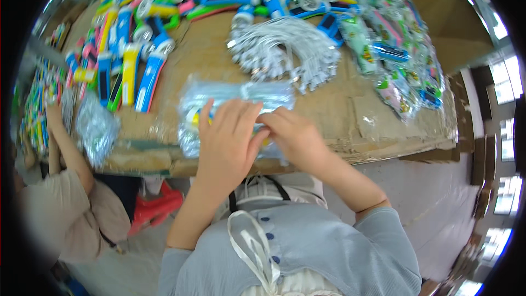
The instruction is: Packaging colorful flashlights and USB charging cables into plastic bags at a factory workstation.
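Observation:
My left hand (227, 129) curls over a yellow and blue flashlight (193, 117), mostly hidden beneath it; its yellow end shows beside the little finger. My right hand (296, 136) meets it at the other end, thumb and fingertips pinched together. What those fingertips hold is hidden and slightly blurred. Both hands are above a stack of clear plastic bags (276, 94) at the table's near edge. Just beyond the stack lies a bundle of short white cables (263, 49).
Loose coloured flashlights (128, 74) pile along the back and left of the cardboard-covered table (350, 126). Bagged flashlights (392, 52) heap at the right. A crumpled clear plastic bag (97, 126) lies front left. Another person's arm (71, 145) reaches in at far left, near a red stool (156, 208).

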`<state>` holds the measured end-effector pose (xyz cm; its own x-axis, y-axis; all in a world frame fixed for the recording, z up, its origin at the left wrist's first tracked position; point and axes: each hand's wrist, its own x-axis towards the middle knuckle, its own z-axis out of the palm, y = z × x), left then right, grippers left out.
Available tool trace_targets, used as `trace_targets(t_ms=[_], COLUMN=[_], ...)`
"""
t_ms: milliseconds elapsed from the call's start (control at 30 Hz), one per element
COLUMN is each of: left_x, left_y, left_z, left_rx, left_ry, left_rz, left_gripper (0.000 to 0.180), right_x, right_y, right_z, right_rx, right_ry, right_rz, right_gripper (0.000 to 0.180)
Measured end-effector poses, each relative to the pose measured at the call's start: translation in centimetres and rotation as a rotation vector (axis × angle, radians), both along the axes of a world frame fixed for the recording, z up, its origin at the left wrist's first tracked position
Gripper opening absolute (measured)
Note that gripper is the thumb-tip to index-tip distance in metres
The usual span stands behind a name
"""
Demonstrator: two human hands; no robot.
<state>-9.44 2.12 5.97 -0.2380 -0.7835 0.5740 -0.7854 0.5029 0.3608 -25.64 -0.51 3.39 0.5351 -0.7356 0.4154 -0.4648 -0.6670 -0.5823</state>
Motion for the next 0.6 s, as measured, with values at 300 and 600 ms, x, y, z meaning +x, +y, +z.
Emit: trace_targets(t_ms=[300,600], left_x=[-1.9,2.9], left_y=[-0.9,-5.6], left_z=[-1.1,-3.5], left_rx=[0.13,0.017], left_ry=[-0.203,-0.306], left_rz=[-0.246,-0.105], left_gripper=[0.008,0.006], right_x=[-2.0,-21.2], right_y=[2.5,-1.3], right_z=[-1.2,-3.8], right_rx=[0.361,0.076], right_ry=[-0.247,-0.622], right_rz=[-0.233,-0.723], right_gripper=[0.02,0.014])
